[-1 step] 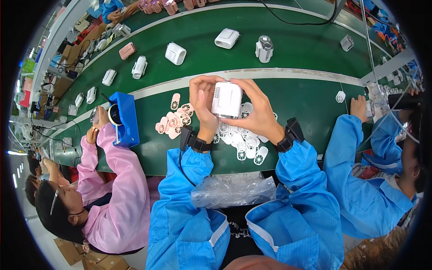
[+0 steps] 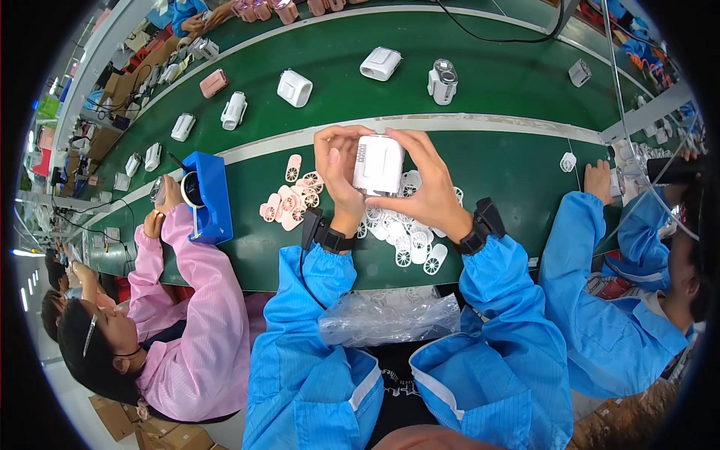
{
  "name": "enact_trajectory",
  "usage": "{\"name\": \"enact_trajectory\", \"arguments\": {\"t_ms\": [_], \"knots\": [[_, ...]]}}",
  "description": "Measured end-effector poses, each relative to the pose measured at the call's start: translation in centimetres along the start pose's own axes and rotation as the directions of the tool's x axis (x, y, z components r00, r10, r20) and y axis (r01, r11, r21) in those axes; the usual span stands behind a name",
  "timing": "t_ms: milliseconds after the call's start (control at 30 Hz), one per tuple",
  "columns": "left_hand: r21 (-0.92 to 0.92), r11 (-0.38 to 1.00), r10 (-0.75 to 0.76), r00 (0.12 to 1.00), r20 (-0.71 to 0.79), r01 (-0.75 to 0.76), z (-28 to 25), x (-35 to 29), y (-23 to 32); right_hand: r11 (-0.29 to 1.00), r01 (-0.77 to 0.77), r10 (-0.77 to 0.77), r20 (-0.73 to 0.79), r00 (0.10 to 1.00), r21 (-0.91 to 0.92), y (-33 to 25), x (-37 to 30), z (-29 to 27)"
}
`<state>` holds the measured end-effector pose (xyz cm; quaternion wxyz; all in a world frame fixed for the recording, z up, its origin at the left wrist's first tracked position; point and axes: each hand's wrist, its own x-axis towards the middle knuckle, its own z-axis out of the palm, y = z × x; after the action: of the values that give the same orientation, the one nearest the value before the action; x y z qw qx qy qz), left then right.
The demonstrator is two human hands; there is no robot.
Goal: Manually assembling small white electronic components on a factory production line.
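Note:
Between my two hands, above the green worktop, is a white plastic housing (image 2: 379, 163) with rounded corners and a slotted vent on its left side. My left hand (image 2: 342, 171) grips its left side with curled fingers. On the other side, my right hand (image 2: 429, 184) holds the housing with the fingers on its top edge and the thumb along the bottom. Under and beside my hands lies a loose pile of white oval covers (image 2: 409, 238) with round spoked grilles. A smaller heap of pink covers (image 2: 289, 206) of the same shape lies left of my left hand.
Beyond a pale rail, several white housings (image 2: 295, 88) and a pink one (image 2: 214, 84) stand spaced along a green belt (image 2: 337, 97). A blue tape dispenser (image 2: 213, 199) is at left, beside a pink-sleeved co-worker. A blue-sleeved co-worker works at right. Clear plastic film (image 2: 390, 321) lies before me.
The housings on the far belt have shifted very slightly to the right. My hands keep the same hold on the white housing, almost unmoved.

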<state>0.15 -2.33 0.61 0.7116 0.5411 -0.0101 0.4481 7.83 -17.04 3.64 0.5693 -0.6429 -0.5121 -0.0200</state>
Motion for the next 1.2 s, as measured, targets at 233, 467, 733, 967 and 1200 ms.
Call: {"name": "enact_trajectory", "arguments": {"t_ms": [233, 467, 733, 967, 1200], "knots": [[0.073, 0.997, 0.037, 0.991, -0.130, -0.028, 3.0, -1.2, 1.0, 0.990, 0.114, -0.133, -0.315, 0.940, -0.079, 0.0, 0.2, 3.8], [0.089, 0.996, 0.031, 0.991, -0.130, -0.019, 2.7, -1.9, 0.7, 0.962, 0.172, -0.235, -0.324, 0.917, -0.210, -0.2, 0.0, 3.3], [0.130, 0.990, 0.070, 0.982, -0.175, -0.047, 3.0, -1.1, 0.4, 0.999, 0.012, -0.025, -0.390, 0.920, -0.035, 0.4, 0.0, 3.9], [0.181, 0.983, 0.027, 0.983, -0.181, 0.007, 3.1, -0.8, 0.3, 0.996, -0.012, -0.017, -0.309, 0.951, -0.092, 1.1, 0.0, 3.1], [0.121, 0.952, -0.245, 0.937, -0.249, 0.281, -0.4, 0.3, 0.1, 0.899, 0.268, -0.190, 0.245, 0.951, -0.345, -1.6, -0.1, -0.2]]}}
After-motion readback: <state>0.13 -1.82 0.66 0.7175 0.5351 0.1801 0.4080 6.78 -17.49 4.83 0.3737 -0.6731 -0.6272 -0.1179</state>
